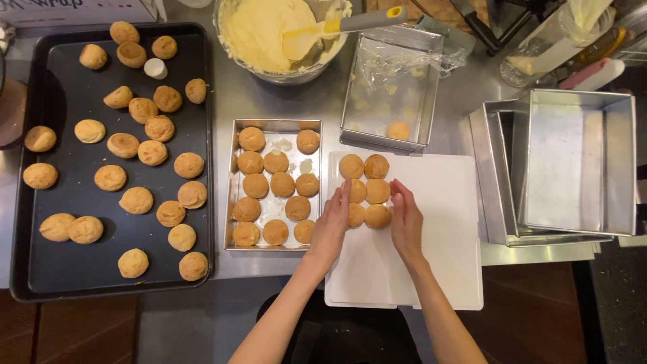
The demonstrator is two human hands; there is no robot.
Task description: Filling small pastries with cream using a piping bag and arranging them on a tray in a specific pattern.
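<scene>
Head view, frame centre: left hand (332, 226) and right hand (406, 221), fingers open, flank puff block (364, 191) on white board (431, 269), squaring its rows

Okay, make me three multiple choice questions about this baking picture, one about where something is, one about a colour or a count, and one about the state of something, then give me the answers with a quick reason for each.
1. Where do both hands rest?
A. On the puffs on the white board
B. In the bowl of cream
C. On the black tray

2. What colour is the spatula blade in the bowl?
A. Red
B. Yellow
C. Green

3. What state is the square tin at the far right in?
A. Full of puffs
B. Filled with cream
C. Empty

Answers:
1. A: the left hand and right hand flank the cluster of puffs on the white board, away from the black tray.
2. B: the spatula lying in the bowl of cream has a yellow blade and a grey handle.
3. C: the square tin shows only bare metal inside.
</scene>
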